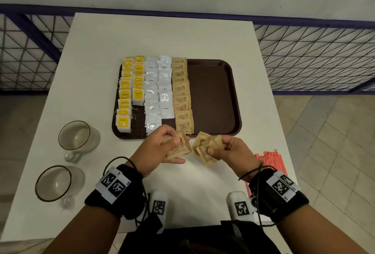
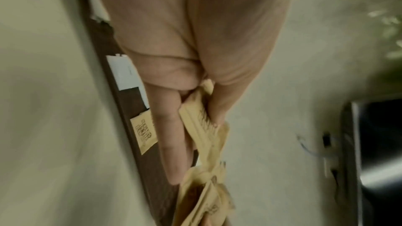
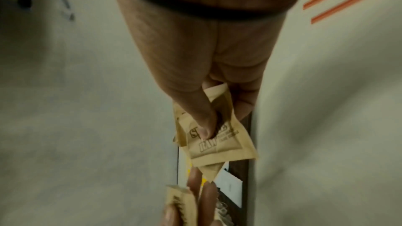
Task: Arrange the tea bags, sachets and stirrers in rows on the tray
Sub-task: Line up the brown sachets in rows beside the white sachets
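Five columns of packets already lie on the dark brown rectangular plastic tray (image 1: 213, 95), each column running from its near rim to its far rim: two of yellow-labelled tea bags (image 1: 129, 91) at the left, two of white coffee sachets (image 1: 159, 91) in the middle, and one of brown paper sugar sachets (image 1: 181, 95), overlapped like shingles with their print facing the person. The right half of the tray shows bare brown surface.

Just in front of the tray's near rim, above the white tabletop (image 1: 162, 36), the left hand (image 1: 160, 148) pinches a small stack of brown sugar packets (image 1: 179, 148) between thumb and curled fingers (image 2: 172, 126), the stack tilted with its long edge slanting toward the tray. The right hand (image 1: 229, 150) grips a loose fanned bunch of brown sugar packets (image 1: 205, 148), thumb pressed on the top one's print, corners splayed in differing directions. The two bundles are near each other but apart.

Red thin plastic stirrers (image 1: 269, 160) lie bundled at the tabletop's right edge, long axis running near to far. Two clear glass mugs (image 1: 77, 138) stand to the left of the tray.
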Available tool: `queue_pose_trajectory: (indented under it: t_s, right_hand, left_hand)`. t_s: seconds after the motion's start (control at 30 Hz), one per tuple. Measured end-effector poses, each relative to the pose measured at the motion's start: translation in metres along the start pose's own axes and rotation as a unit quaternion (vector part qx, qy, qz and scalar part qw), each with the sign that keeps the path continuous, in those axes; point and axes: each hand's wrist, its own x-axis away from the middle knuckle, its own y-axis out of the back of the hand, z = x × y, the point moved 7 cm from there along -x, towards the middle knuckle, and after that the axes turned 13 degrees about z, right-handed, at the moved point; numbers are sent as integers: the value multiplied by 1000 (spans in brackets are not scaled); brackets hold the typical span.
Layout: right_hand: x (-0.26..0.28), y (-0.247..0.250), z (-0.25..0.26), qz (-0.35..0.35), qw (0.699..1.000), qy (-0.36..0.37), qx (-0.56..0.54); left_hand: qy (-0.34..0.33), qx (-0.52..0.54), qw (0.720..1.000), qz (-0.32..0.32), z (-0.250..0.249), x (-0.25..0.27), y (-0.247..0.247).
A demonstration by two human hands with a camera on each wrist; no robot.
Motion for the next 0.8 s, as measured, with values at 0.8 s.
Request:
queue_pose_trajectory:
  t_s: [0.8]
  right_hand:
    - [-31,-71,21,-38,947,44,-317]
  left_hand:
    - [-85,317,944,16,-12,-18,29]
